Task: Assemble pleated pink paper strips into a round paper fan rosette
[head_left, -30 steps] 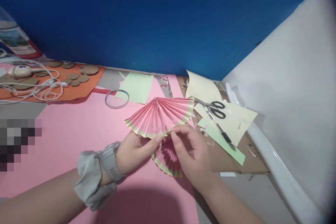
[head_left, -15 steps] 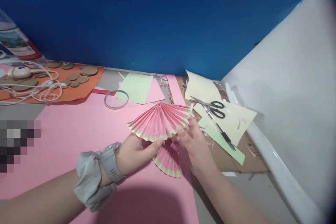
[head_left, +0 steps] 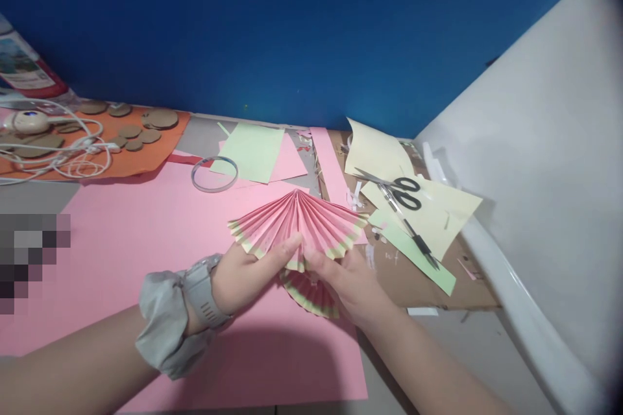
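Observation:
Both hands grip a pleated paper fan, pink with a pale green and yellow rim like a watermelon slice. Its folded point faces away from me. My left hand holds it from the left, thumb laid on the pleats and fingers hidden beneath. From the right, my right hand pinches it near the middle of the rim, its other fingers under the paper. A second watermelon fan of the same kind lies below the first, partly covered by it and by my right hand.
Under my hands lies a large pink sheet. A roll of tape sits behind. Scissors and a pen rest on cream paper to the right. At left are white cables and cardboard discs on orange paper.
My right hand has moved from the fan's right edge inward to the middle of its rim. My left thumb now lies further up on the pleats, and the fan looks spread wider.

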The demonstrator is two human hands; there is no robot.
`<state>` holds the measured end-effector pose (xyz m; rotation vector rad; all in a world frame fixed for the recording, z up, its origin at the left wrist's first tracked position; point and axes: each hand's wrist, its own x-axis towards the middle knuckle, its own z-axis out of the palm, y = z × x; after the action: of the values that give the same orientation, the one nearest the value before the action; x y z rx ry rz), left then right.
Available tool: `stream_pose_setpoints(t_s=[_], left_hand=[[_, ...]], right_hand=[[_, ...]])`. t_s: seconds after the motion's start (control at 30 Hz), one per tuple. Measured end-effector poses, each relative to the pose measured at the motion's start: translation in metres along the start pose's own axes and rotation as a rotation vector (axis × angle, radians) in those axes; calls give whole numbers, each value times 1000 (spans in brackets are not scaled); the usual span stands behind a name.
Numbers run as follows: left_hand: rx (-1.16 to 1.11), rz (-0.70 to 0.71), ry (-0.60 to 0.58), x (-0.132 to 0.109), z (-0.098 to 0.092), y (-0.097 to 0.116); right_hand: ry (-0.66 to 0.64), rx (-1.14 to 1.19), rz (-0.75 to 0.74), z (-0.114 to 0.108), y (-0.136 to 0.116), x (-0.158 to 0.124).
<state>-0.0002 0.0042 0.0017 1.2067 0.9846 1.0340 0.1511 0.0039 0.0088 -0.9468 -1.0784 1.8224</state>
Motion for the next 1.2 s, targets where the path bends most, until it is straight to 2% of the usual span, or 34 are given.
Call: stream_pose_setpoints(t_s=[0.1,0.2,0.4,0.47,0.57,0.7,0.77,0.97,1.2], left_hand=[[29,5,-26,-1,-1,0],[13,-55,-78,0,-2,-1],[-29,-37,-89,1,0,0],[-34,-30,-105,1,0,0],[4,-33,-61,0,0,-1],[23,28,-49,-1,0,-1],[-22,24,-45,0,1,0],[-305,-62,-73,5,0,-2],[-308,-71,-99,8,-2,-6]], right_hand=[[23,99,40,2,0,1],[-38,207,101,3,2,1],[20,296,169,2,5,3],[11,283,163,3,6,3],[-6,220,123,3,6,2],[111,125,57,3,7,1],[140,95,55,3,7,1],[101,73,54,5,4,1],[111,134,36,3,9,1]])
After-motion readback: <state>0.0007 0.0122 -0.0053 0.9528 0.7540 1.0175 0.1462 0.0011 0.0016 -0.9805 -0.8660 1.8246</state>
